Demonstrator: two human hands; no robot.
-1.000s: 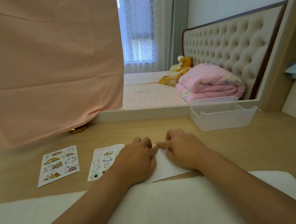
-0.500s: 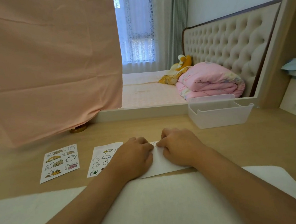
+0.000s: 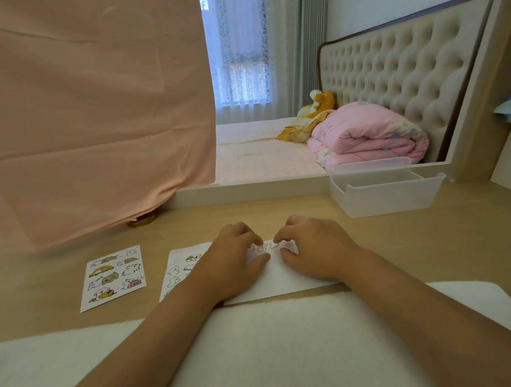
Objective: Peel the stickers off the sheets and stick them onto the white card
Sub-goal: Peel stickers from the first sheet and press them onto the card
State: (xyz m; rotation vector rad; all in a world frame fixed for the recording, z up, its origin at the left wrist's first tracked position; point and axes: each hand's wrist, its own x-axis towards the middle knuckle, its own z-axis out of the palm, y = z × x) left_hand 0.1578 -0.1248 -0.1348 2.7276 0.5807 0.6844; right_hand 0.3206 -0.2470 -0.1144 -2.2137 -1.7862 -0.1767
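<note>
**Stickers [image 3: 264, 247] come into sight on the white card [image 3: 287, 279] as the hands part**

Half a second ago on my feed the two hands met fingertip to fingertip over the card's far edge. Now they sit apart, and in the gap I see a short row of small outline stickers on the card near that edge. The card lies flat on the wooden desk [image 3: 439, 238], in the same place as before, just beyond the white mat [image 3: 263, 348].

The left hand [image 3: 233, 265] rests on the card with its fingers bent, tips down beside the row, and its thumb laid flat. The right hand [image 3: 317, 249] curves index and thumb toward each other with a gap between them, the other fingers tucked under. I cannot tell whether either hand pinches anything.

The near sticker sheet [image 3: 182, 269] is half covered by the left hand and forearm. The far sticker sheet [image 3: 114, 277] lies fully in view, further left. Both hands cover much of the card. The stickers on it are too small for me to read their figures.
</note>
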